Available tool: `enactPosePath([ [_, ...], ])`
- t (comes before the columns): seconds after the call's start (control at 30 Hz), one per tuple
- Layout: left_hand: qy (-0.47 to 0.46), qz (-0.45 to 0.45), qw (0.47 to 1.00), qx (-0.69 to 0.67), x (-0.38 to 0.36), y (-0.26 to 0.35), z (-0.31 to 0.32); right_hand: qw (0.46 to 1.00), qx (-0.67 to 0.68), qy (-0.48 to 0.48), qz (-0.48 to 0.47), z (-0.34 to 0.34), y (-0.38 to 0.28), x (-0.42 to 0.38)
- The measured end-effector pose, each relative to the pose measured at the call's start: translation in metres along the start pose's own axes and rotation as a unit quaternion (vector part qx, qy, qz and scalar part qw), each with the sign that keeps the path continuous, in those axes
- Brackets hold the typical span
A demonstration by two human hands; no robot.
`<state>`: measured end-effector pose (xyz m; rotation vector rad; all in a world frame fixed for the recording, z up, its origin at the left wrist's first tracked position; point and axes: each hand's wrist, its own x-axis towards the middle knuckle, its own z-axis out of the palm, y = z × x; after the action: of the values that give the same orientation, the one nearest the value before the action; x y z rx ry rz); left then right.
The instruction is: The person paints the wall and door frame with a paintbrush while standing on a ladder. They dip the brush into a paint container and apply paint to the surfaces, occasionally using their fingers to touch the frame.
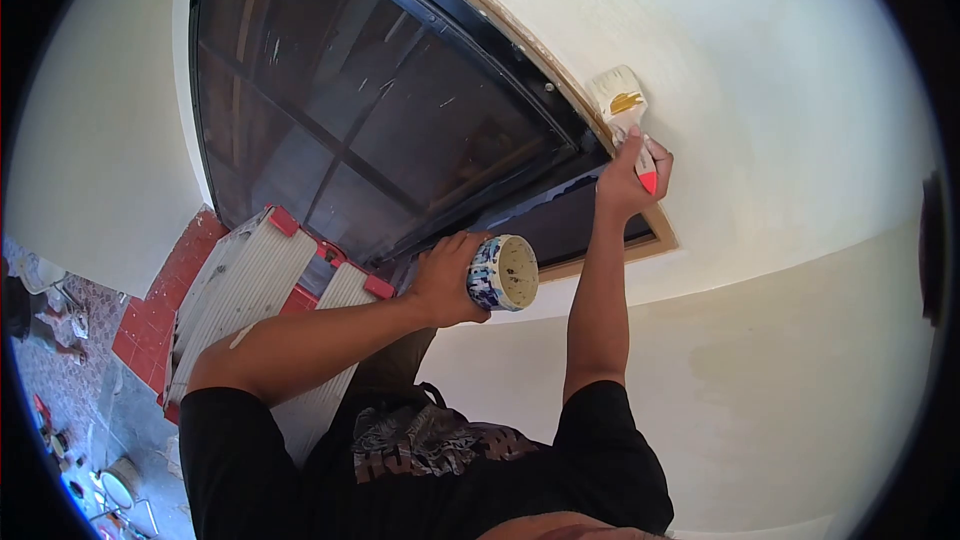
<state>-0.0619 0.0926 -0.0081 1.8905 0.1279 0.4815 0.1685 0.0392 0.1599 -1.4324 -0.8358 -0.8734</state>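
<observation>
My right hand (pixel 632 172) grips a paintbrush (pixel 622 112) with a red-tipped handle and pale, paint-covered bristles. The bristles rest on the cream wall (pixel 780 90) just beside the wooden window trim (pixel 560 80). My left hand (pixel 448 280) holds a blue-and-white patterned cup (pixel 503 273) tilted on its side, with its open mouth showing cream paint inside. The cup hangs below the window's lower corner.
A dark, black-framed window (pixel 380 110) fills the upper middle. A white and red stepladder (pixel 265 290) stands below me. Far down at the left lie red floor tiles (pixel 150 320) and scattered containers (pixel 105 485) on the ground.
</observation>
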Motion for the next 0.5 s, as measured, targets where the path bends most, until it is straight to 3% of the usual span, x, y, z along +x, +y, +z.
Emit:
enactPosePath([
  [0.03, -0.005, 0.0, 1.0, -0.001, -0.001, 0.0, 0.0, 1.0, -0.001, 0.0, 0.0, 0.0, 0.005, 0.002],
  [0.1, -0.003, 0.006, 1.0, -0.002, -0.001, 0.0, 0.001, 0.988, -0.001, -0.039, -0.15, 0.018, -0.01, 0.01],
  [0.13, 0.002, 0.01, 1.0, -0.003, -0.001, -0.001, 0.001, 0.988, -0.002, -0.04, -0.148, 0.03, -0.019, 0.014],
  [0.2, 0.0, 0.009, 1.0, -0.001, -0.002, -0.001, 0.0, 0.95, 0.023, -0.154, -0.27, 0.059, -0.039, 0.023],
  [0.3, -0.001, 0.002, 1.0, 0.007, -0.002, 0.002, -0.001, 0.93, 0.014, -0.244, -0.276, 0.086, -0.043, 0.033],
  [0.5, -0.003, -0.007, 1.0, 0.011, -0.001, -0.003, 0.003, 0.896, -0.025, -0.316, -0.312, 0.091, -0.025, 0.052],
])
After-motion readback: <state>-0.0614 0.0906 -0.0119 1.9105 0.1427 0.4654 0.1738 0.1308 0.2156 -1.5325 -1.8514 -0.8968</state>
